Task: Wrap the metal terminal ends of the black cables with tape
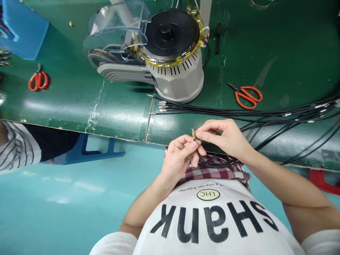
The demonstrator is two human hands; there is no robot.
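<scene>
Both my hands meet at the near edge of the green table (79, 102). My left hand (179, 157) pinches a black wire (212, 161) just below its metal tip (193, 133), fingers curled round it. My right hand (225, 138) is closed too, its thumb and forefinger pressed on the same wire tip from the right. The wire trails down over my lap. A bundle of black wires (239, 111) with bare metal ends lies on the table just beyond my hands.
A grey tape dispenser machine (172, 53) with yellow tape and a clear cover stands behind the wires. Orange scissors (247, 95) lie to the right, another orange pair (38, 80) at far left. A blue bin (23, 28) sits top left. Another person's striped sleeve (16, 148) shows at the left edge.
</scene>
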